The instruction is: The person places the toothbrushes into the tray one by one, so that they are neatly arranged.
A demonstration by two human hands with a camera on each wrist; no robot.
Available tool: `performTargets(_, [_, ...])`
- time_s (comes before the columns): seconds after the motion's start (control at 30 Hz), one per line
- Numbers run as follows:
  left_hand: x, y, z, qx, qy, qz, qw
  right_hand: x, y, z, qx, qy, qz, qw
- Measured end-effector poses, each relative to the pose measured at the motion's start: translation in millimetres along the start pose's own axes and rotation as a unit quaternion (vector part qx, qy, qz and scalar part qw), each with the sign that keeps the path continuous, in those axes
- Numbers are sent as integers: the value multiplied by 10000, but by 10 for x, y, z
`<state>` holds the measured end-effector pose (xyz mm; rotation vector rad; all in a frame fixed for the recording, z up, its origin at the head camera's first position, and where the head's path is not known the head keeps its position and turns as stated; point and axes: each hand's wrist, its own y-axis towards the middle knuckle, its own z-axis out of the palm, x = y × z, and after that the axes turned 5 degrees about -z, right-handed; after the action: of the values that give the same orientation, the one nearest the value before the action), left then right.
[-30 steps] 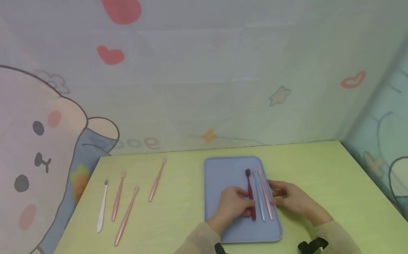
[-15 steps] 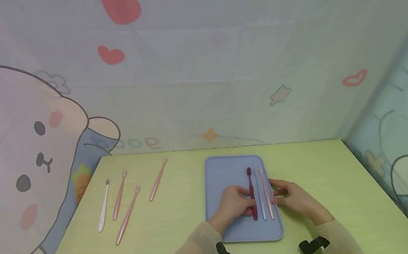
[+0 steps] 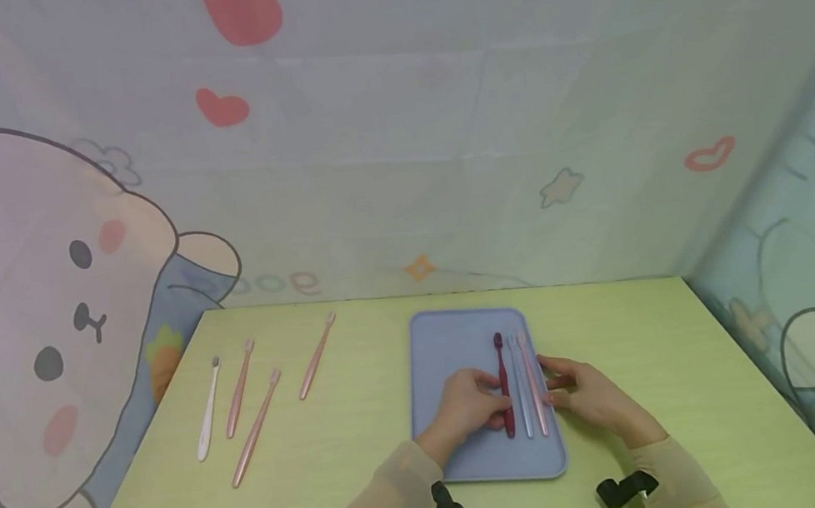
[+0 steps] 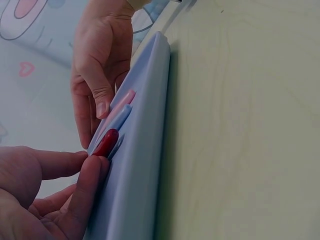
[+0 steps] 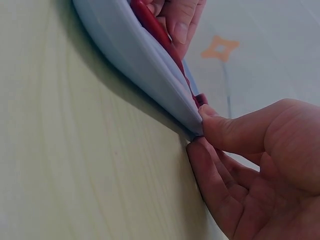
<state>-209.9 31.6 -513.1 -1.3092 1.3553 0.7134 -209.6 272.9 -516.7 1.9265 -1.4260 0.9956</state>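
In the head view, a blue-lavender tray (image 3: 450,341) lies on the table with three toothbrushes side by side in its right part. My left hand (image 3: 466,403) pinches the dark red toothbrush (image 3: 501,365) near its handle, between thumb and fingers. Beside it lie a light blue toothbrush (image 3: 522,396) and a pink toothbrush (image 3: 535,390). At the tray's right side, my right hand (image 3: 590,397) grips the rim; the right wrist view shows its thumb (image 5: 220,127) over the edge and fingers below.
Left of the tray lie a white toothbrush (image 3: 208,411) and three pink toothbrushes, one (image 3: 317,358) nearer the tray. The yellow-green table (image 3: 368,434) ends at a cartoon-printed backdrop (image 3: 394,138) behind and at both sides.
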Motion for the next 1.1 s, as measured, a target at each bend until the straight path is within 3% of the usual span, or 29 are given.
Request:
performTargets(0.37, [12,1,0,134,-312,-88,9994,5,-16,-14,4,-15,46,10000])
performTargets(0.57, [77,-11,-114,65,-486,96,9987,21,-14,-3,7,63,89,9999])
performTargets(0.77, [100,-82,-447,9,-401,527,9978,27,18,23,-7,-40,71,10000])
performTargets(0.97, [136,-171,-896,-398,147,1071,9933,-15,20,25,15,-57,38,10000])
performTargets(1.1, [138,-199,-1169,-686,133,1277,9894,-30,14,-11,2,5,-35,10000])
